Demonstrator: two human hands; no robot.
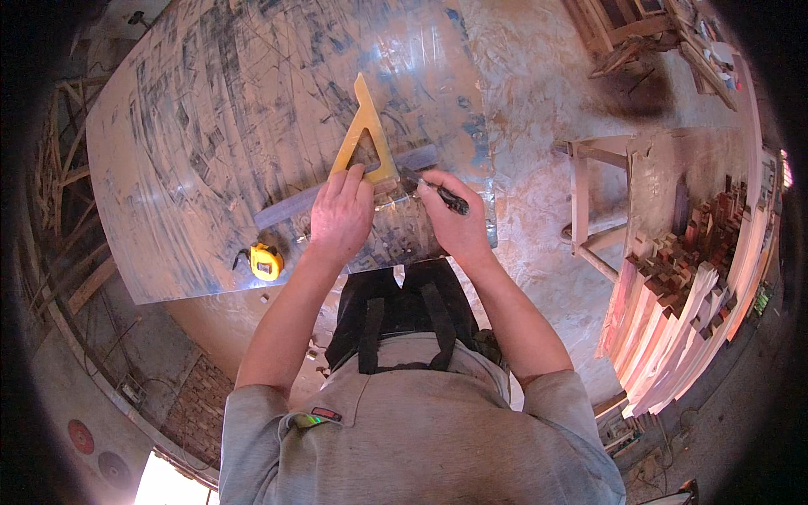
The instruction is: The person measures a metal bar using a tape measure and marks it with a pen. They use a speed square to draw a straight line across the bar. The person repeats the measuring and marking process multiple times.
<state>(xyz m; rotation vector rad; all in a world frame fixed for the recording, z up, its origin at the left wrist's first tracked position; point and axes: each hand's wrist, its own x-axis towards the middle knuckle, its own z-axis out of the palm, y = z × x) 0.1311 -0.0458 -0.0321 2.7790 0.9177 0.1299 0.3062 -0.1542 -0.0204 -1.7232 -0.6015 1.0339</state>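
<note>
A yellow triangular set square (pixel 386 160) lies against a grey wooden strip (pixel 290 208) on the worn worktable sheet (pixel 202 143). My left hand (pixel 342 217) presses down on both, fingers close together and gripping the square's lower edge; they hide part of the strip. In my right hand (pixel 459 220) a black pen (pixel 452 200) is pinched between thumb and fingers. Its tip points left, close beside the square's lower right corner and the strip. Whether the tip touches the strip, I cannot tell.
Left of my left forearm, a yellow tape measure (pixel 266 263) rests near the table's front edge. A wooden frame (pixel 582 198) stands at the right, beside stacked wooden strips (pixel 673 345). More timber pieces (pixel 627 29) are at the far right.
</note>
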